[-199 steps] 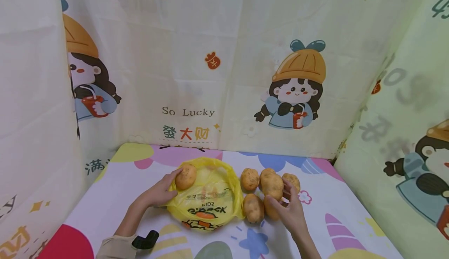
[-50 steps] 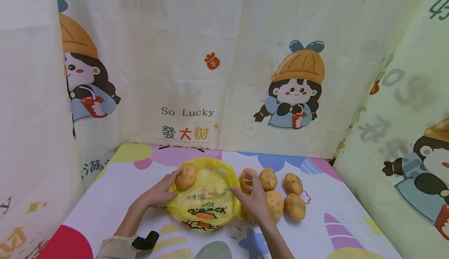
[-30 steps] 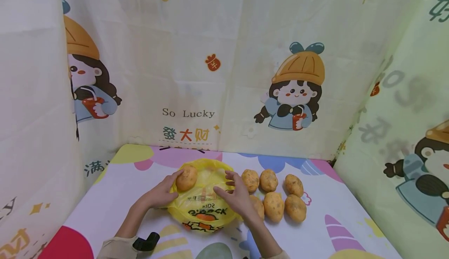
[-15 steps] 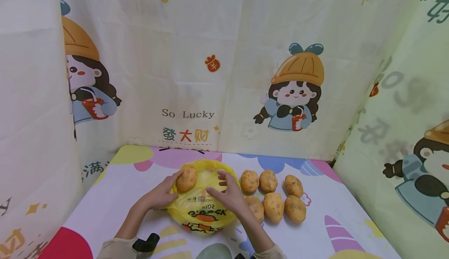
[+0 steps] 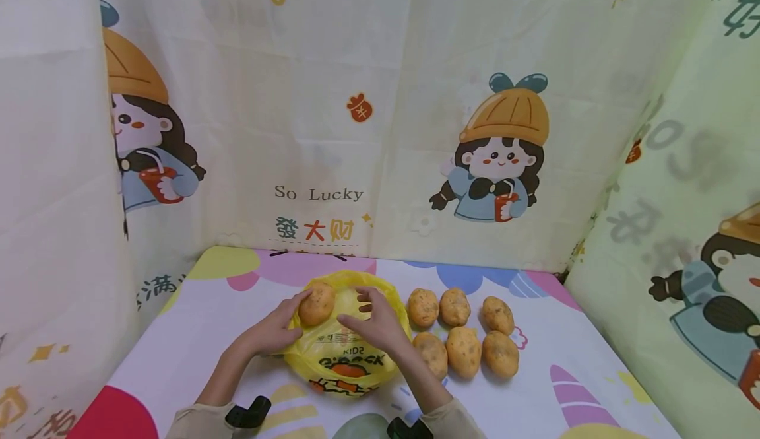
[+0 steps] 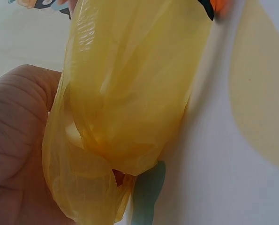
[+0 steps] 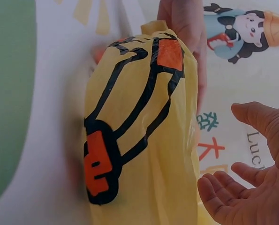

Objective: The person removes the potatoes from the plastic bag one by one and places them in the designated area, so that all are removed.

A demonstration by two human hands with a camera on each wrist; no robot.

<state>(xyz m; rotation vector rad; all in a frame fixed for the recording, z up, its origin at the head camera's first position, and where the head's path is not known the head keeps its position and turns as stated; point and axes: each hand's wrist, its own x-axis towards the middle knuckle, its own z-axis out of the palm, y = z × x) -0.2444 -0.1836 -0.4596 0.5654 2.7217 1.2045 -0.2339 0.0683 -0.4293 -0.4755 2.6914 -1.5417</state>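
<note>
A yellow plastic bag (image 5: 356, 360) with black and orange print lies with its mouth open in the middle of the table. At its left rim my left hand (image 5: 274, 327) holds a potato (image 5: 316, 305), fingers and thumb curved around its left side; the bag's thin film overlaps the palm in the left wrist view. My right hand (image 5: 380, 323) hovers over the bag's right half, fingers spread and slightly bent, nothing in its grasp. Several more potatoes (image 5: 464, 352) lie in two rows just right of the bag, the nearest partly behind my right forearm.
A brightly patterned cloth (image 5: 522, 412) covers the table. Pale printed curtains (image 5: 404, 162) enclose it at the back and both sides. Each wrist wears a black camera mount (image 5: 248, 412).
Earlier my right hand held a potato over the clustered ones; those now lie spread in two rows. It then moved left, away from them and over the bag. My left hand stayed put.
</note>
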